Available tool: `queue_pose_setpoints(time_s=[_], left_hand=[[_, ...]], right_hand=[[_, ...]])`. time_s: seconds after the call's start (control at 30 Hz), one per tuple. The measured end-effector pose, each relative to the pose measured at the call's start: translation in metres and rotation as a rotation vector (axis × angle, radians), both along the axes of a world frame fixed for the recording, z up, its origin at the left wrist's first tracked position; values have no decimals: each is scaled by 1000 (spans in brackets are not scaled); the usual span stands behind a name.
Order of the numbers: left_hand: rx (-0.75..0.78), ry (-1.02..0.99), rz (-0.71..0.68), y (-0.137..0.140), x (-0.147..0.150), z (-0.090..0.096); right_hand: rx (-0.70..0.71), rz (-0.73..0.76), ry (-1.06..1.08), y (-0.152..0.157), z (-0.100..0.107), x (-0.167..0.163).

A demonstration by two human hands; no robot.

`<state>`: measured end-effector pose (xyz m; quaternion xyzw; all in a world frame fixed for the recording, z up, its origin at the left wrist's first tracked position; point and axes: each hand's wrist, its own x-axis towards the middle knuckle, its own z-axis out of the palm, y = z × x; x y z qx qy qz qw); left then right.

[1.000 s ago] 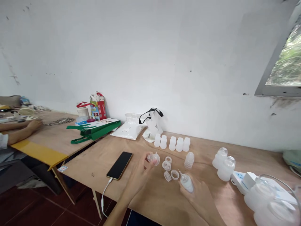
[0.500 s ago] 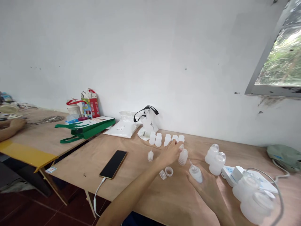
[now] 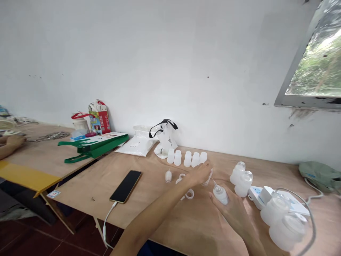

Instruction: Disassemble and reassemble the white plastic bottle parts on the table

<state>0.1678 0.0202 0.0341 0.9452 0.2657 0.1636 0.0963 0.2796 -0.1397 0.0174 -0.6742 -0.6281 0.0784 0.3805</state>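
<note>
My right hand is wrapped round a small translucent bottle with a thin pointed tip, tilted to the left. To its left, my left hand has its fingers closed at the top of a clear ribbed stack of cap-like pieces; what they pinch is hidden. Below my left forearm lies a white ring, with another small clear piece beside it partly covered by the arm. A second ring shows just behind the forearm. Farther left stands a small clear ribbed piece with a pointed top.
Several white bottles stand in a row near the wall. Capped bottles stand right, near a power strip and cable. A phone, white packets and a green bag lie left. Another person's hand rests far left.
My left hand has shifted slightly right and covers more of the ribbed stack. A ring behind the left forearm has come into view. My right hand still holds the bottle.
</note>
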Motion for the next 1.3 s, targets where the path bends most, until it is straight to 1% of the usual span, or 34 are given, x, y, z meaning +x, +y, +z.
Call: queue_pose_setpoints(time_s=[0.07,0.13,0.2,0.27,0.33,0.37,0.43,0.53,0.6,0.63,0.73,0.8,0.87,0.97,1.1,1.17,1.3], left_hand=[[-51,-2,-21,-1,0,-2],[-113,-57,-18,-5,-4,-4],[-160,-144,14,-13,-12,-2],[-170,-222,67,-23,-22,2],[-188,-313,118,-38,-34,8],[-220,-376,135,-46,-42,11],[-429,-582,119,-66,-57,14],[-564,-561,10,-94,-82,10],[-610,-573,10,-106,-97,3],[-620,-578,22,-110,-103,-2],[-567,-555,70,-116,-117,-19],[-521,-534,120,-117,-122,-30],[-502,-524,179,-117,-124,-38],[-496,-521,209,-118,-125,-44],[-494,-525,194,-118,-126,-42],[-525,-535,209,-118,-125,-41],[-708,-603,198,-120,-121,-44]], right_hand=[[-6,-19,-13,-2,2,0],[-2,-40,-19,-3,4,0],[1,-50,-16,-3,4,1],[-14,-42,-5,-1,2,1],[-53,-33,10,2,-1,1],[-77,-27,19,3,-3,0],[-123,14,46,6,-5,-3],[-175,161,98,7,-7,-11],[-227,249,70,6,-7,-19],[-254,267,24,5,-7,-22],[-278,283,-178,3,-10,-34],[-253,286,-300,2,-15,-41],[-225,257,-400,2,-22,-47],[-211,212,-509,2,-31,-53],[-181,216,-556,2,-33,-54],[-163,203,-565,2,-32,-54],[-145,216,-559,0,-29,-57]])
